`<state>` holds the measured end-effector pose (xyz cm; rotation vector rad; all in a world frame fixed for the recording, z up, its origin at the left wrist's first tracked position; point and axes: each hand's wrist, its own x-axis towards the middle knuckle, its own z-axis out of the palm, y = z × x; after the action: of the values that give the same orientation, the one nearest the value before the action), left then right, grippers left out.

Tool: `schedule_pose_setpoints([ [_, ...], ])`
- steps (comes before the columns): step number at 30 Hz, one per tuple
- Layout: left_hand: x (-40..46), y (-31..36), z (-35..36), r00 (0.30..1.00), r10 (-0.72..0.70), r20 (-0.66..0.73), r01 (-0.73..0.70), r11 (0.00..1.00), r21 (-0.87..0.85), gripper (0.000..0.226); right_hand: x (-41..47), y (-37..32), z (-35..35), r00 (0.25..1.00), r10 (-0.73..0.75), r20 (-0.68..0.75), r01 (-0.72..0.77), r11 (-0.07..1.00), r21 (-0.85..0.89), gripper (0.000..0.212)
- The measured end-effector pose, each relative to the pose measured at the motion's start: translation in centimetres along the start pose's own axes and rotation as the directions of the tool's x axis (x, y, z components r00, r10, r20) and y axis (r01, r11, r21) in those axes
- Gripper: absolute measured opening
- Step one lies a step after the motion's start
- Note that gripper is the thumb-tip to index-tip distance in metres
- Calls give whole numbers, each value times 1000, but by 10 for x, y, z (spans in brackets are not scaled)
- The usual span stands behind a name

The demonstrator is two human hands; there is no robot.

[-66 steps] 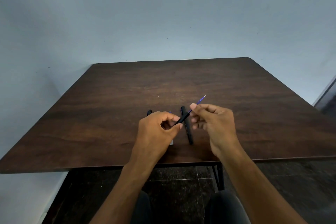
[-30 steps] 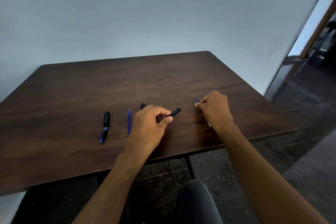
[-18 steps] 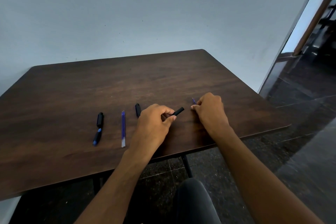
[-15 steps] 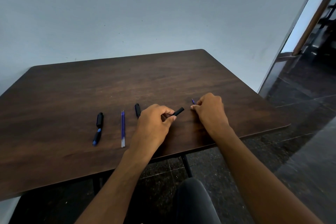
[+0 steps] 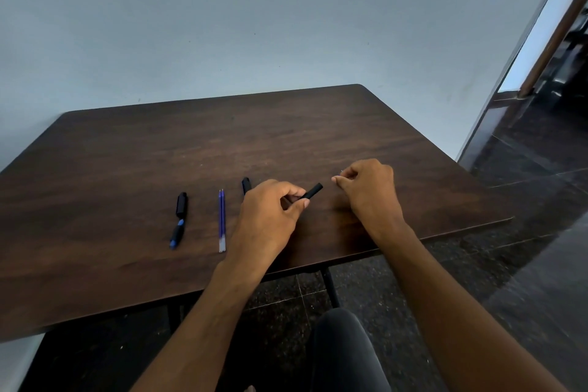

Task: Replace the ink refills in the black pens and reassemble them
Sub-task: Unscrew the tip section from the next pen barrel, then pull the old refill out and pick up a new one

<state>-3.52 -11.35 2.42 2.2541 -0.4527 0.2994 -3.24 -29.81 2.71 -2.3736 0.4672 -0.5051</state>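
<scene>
Black pen barrel sits pinched in the left hand, just right of the blue refills on the surface. Right hand pinches something tiny, maybe the old refill. Next, I think, grab a new refill.

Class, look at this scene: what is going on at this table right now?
A person seated at a dark wooden table is taking black pens apart to change refills. The left hand grips a black pen barrel, its open end pointing toward the right hand, whose fingers pinch something thin; what it is cannot be told. On the table to the left lie two blue refills side by side, a black-and-blue pen part, and another black pen partly hidden behind the left hand.
</scene>
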Motion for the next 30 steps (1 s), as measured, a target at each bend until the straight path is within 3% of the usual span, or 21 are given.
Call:
schedule_pose_setpoints([
  [7, -13, -16, -32, 990, -52, -129, 41, 996, -85, 17, -20, -43, 6, 982, -185, -25, 186, 971, 150, 8],
  [11, -27, -37, -58, 973, -85, -213, 66, 993, -94, 17, -27, -67, 18, 972, -231, 42, 222, 961, 164, 10],
  [21, -45, -82, -97, 900, -133, -416, 134, 991, -25, 18, -40, -116, 61, 926, -196, 322, 151, 975, 161, 15],
  [26, -44, -91, -102, 909, -91, -407, 100, 995, 1, 19, -42, -129, 85, 920, -120, 373, 119, 993, 25, 16],
  [30, -50, -96, -101, 923, -92, -374, 69, 995, -73, 20, -40, -133, 97, 931, -62, 359, 98, 992, -83, 18],
])
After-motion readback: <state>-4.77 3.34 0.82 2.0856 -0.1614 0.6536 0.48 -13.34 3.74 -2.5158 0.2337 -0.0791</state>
